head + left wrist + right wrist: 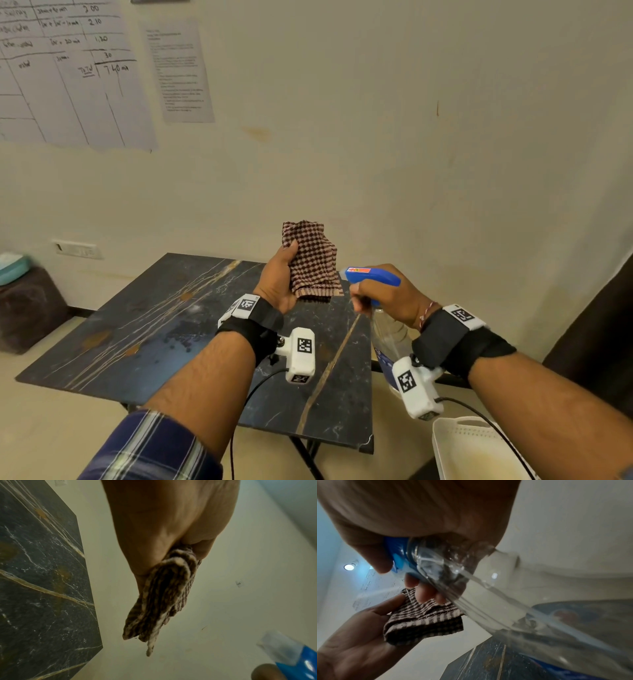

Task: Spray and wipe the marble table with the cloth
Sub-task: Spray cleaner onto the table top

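Above the far right part of the marble table [144, 329], my right hand [387, 294] is wrapped round the neck of the spray bottle [371, 275], fingers curled under the blue head with one across the trigger. My left hand [277, 277] is raised just beside it, thumb pressing the folded checked cloth [313, 260] against my fingers, so the cloth stands up off the table and touches nothing else.

As I judge it, I am at the spraying step, and the nozzle is aimed at the cloth, not at the stone. The bottle's long axis runs from the blue head down and back toward my body, tilted; its clear body [488, 601] hangs below my wrist with liquid lying along the lower side. The nozzle points to my left, at the cloth's near face, and sits close to it without touching.

Next, I think, comes a squeeze of the trigger, with the cloth held flat to the nozzle. After that the cloth must come down onto the dark top, which shows brown marks and pale streaks on its left half. A white tray [479, 448] sits low on my right, off the table.
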